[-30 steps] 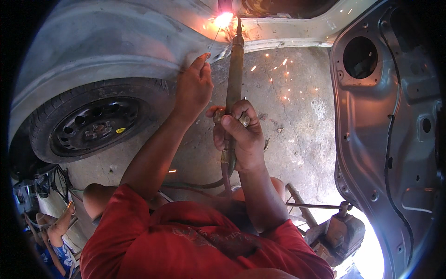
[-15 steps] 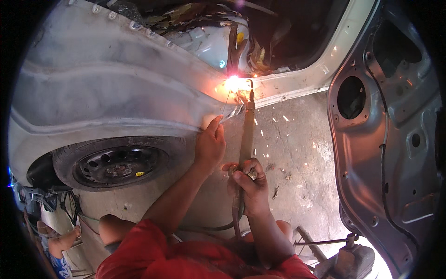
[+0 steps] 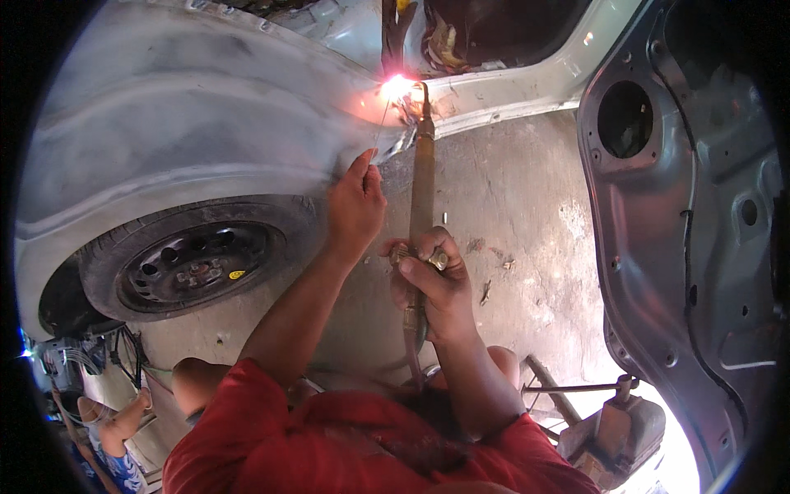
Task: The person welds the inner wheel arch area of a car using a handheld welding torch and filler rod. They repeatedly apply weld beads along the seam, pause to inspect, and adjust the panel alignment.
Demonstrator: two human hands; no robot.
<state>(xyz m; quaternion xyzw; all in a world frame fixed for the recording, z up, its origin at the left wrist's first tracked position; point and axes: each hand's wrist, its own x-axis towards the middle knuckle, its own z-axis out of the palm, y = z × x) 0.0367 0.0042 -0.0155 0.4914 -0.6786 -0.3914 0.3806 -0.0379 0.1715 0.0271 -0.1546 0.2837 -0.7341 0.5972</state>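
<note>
My right hand [image 3: 444, 284] is closed round the valve end of a brass gas welding torch [image 3: 422, 181]. The torch points away from me, and its bent tip [image 3: 426, 100] reaches a bright pink-white glow [image 3: 398, 87] on the car body. My left hand [image 3: 357, 204] pinches a thin filler rod [image 3: 381, 123], whose far end runs into the same glow. The glow sits where the grey rear fender [image 3: 206, 107] meets the pale door sill [image 3: 510, 86]. Glare hides the exact contact of rod and metal. A hose [image 3: 411, 350] hangs from the torch toward my body.
A black wheel [image 3: 197, 267] stands under the fender at left. On the right is a bare metal door panel [image 3: 642, 222] with holes and a cable. Another person's limb [image 3: 123, 428] shows at lower left. Small debris [image 3: 485, 290] lies on the concrete floor [image 3: 527, 214].
The view has shifted, so the car, torch and both hands appear higher in the picture. Far fewer sparks are flying. Both hands keep their grips on the torch and rod.
</note>
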